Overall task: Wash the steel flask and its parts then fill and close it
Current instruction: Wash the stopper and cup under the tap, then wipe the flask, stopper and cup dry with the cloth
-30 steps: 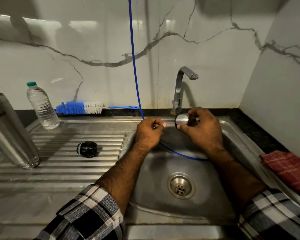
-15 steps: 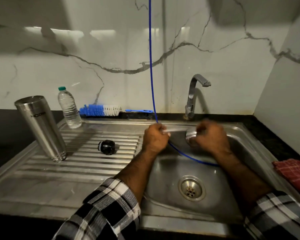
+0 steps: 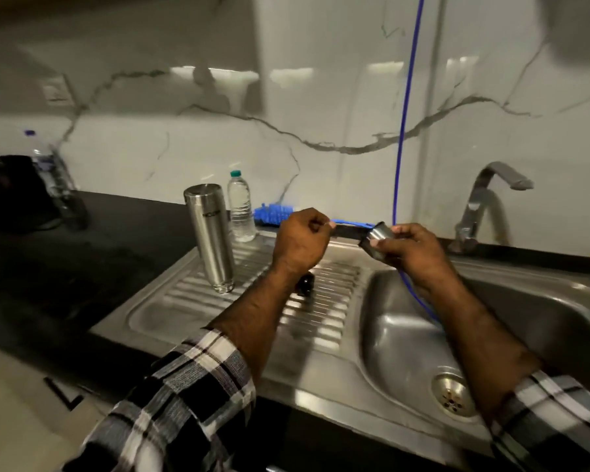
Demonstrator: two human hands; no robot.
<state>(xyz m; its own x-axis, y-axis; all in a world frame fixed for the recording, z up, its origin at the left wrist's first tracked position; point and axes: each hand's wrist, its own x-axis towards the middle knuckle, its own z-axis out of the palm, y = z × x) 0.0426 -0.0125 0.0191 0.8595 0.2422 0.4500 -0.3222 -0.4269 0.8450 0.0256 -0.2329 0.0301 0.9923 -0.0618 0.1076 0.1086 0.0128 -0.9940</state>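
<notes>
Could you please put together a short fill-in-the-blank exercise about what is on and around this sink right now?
1. The steel flask stands upright on the ribbed ____ beside the sink basin.
2. The right hand holds a small steel ____.
3. The plastic bottle just behind the flask has a ____ cap.
4. The bottle brush by the wall has ____ bristles.

Missing words: drainboard; cap; green; blue
</notes>
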